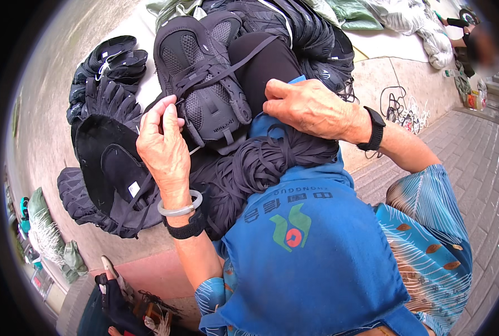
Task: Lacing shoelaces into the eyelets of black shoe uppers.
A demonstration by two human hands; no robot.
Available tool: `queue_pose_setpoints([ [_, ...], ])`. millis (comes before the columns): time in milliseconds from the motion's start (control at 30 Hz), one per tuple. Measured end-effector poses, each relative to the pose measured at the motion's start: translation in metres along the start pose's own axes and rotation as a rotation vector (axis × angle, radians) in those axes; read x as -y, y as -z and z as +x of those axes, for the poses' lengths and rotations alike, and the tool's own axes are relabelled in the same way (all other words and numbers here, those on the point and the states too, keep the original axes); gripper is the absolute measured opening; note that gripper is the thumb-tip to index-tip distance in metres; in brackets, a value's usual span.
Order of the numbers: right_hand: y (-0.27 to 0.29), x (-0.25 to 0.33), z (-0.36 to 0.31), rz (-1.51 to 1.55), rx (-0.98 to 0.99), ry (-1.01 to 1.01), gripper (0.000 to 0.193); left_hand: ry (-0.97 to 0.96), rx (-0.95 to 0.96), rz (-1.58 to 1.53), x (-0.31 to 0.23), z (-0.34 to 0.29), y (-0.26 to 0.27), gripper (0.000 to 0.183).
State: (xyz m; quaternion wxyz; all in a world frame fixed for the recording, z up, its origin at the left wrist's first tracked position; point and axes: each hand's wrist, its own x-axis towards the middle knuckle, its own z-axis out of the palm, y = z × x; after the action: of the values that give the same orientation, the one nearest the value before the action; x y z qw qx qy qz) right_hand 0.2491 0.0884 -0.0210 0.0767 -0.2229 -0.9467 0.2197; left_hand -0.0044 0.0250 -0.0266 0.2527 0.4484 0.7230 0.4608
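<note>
A dark grey mesh shoe [196, 78] rests on my lap, sole hidden, heel toward me. A flat dark shoelace [235, 64] crosses its upper, one length stretching up to the right over my dark trouser leg. My left hand [164, 140] is at the shoe's left edge, thumb and fingers pinched on what looks like a dark end of lace. Right of the shoe, my right hand [311, 109] is closed above the blue apron [316, 241]; whatever its curled fingers hold is hidden. A thick bundle of dark laces [272, 157] lies on the apron below both hands.
Several black shoes [115, 61] are piled on the left, with a larger open black shoe [109, 162] nearer me. More dark shoes [316, 33] sit at the back. Loose black and white cords [403, 109] lie on the ledge at right. Another person [479, 45] is at far right.
</note>
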Motion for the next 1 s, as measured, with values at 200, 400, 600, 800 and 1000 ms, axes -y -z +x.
queue_pose_setpoints([
  [200,0.000,-0.005,0.006,0.157,-0.215,-0.063,0.014,0.050,-0.019,-0.097,0.007,0.008,0.004,0.020],
  [400,0.009,0.001,0.010,-0.026,-0.094,-0.107,0.013,-0.065,-0.028,-0.161,0.010,0.009,0.004,0.019],
  [600,0.000,-0.002,0.015,-0.015,-0.158,-0.099,0.012,0.008,-0.046,-0.161,0.004,0.013,0.003,0.013],
  [800,-0.002,-0.007,0.024,-0.046,-0.121,-0.087,0.014,0.024,-0.032,-0.231,0.010,0.014,0.000,0.013],
  [1000,-0.006,-0.011,0.042,0.027,-0.295,-0.070,0.012,0.010,0.037,-0.077,0.000,0.022,0.002,0.021],
])
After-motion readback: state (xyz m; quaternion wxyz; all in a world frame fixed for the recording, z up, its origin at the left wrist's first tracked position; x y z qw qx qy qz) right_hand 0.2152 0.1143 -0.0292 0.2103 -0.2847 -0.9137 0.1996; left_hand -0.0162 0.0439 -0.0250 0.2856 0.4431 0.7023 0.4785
